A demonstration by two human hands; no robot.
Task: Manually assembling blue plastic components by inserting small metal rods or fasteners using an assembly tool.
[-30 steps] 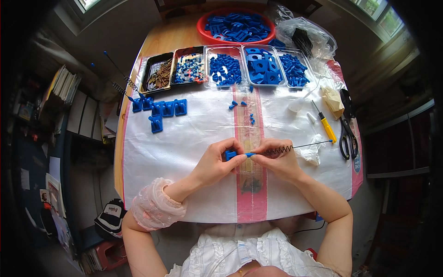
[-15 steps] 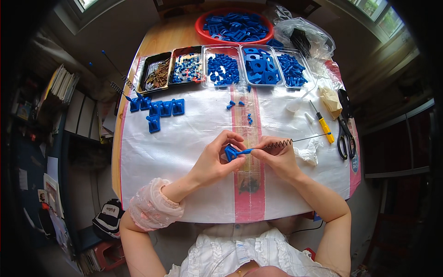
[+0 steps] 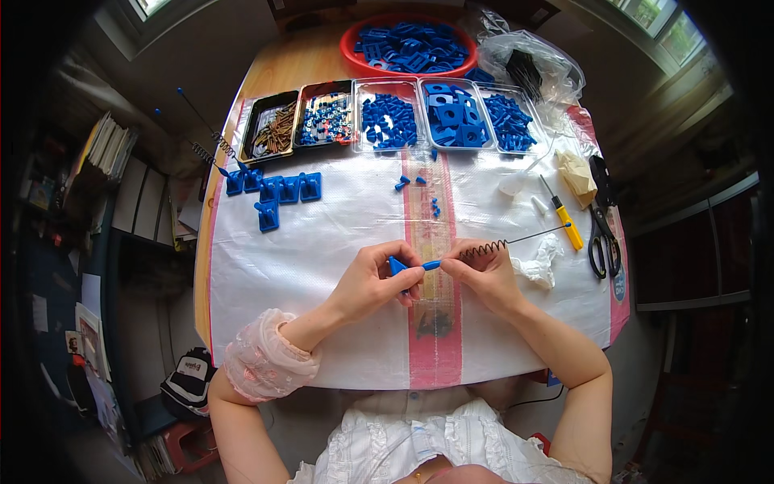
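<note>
My left hand (image 3: 372, 279) is closed round a blue plastic base (image 3: 395, 264), gripping it between thumb and fingers; much of the piece is hidden by them. My right hand (image 3: 484, 281) pinches a dark spring wire (image 3: 488, 248) near its coiled end. A blue tapered sleeve (image 3: 432, 265) lies between the two hands, in line with the base and the wire. From the coil the wire runs straight out to the right and ends in a small blue tip (image 3: 568, 225). Both hands hover over the middle of the table.
Several blue square bases (image 3: 289, 189) sit at the left, two with springs upright. Trays of screws (image 3: 276, 129), nuts (image 3: 326, 119) and blue parts (image 3: 389, 119) line the back, before a red basin (image 3: 348, 55). Right: yellow screwdriver (image 3: 572, 231), scissors (image 3: 598, 242), crumpled tissue (image 3: 542, 264).
My left hand has turned the blue base and closed further round it, so less of it shows. The wire's far tip has swung slightly up and left.
</note>
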